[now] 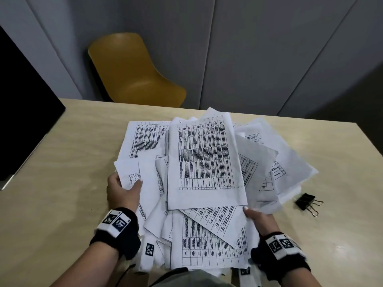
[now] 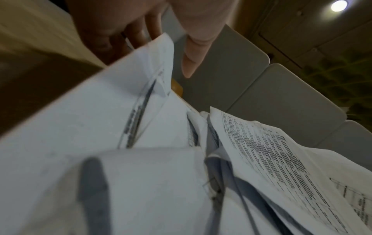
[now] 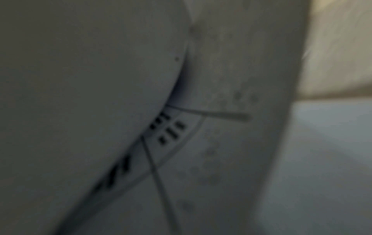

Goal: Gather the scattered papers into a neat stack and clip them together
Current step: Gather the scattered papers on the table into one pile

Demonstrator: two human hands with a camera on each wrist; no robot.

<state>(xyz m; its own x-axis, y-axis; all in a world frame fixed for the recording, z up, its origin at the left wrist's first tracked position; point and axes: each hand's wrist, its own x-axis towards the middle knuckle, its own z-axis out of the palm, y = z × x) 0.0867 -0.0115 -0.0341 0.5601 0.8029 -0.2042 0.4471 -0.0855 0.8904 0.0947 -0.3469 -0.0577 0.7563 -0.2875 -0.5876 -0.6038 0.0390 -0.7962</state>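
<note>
A loose, fanned pile of white papers [image 1: 205, 162] printed with tables lies on the light wooden table [image 1: 62, 183]. My left hand [image 1: 124, 189] holds the pile's left edge, thumb on top and fingers underneath. In the left wrist view the thumb [image 2: 193, 47] stands over a lifted sheet corner [image 2: 141, 71] with the fingers [image 2: 136, 36] behind it. My right hand [image 1: 256, 217] holds the pile's lower right side, thumb on top and fingers hidden under the sheets. The right wrist view is dark and blurred, filled by close paper [image 3: 90, 95]. A black binder clip [image 1: 306, 202] lies on the table right of the pile, untouched.
A yellow chair [image 1: 134, 73] stands beyond the table's far edge, before grey wall panels. A dark panel [image 1: 20, 100] runs along the left side. Some sheets hang over the near table edge by my body.
</note>
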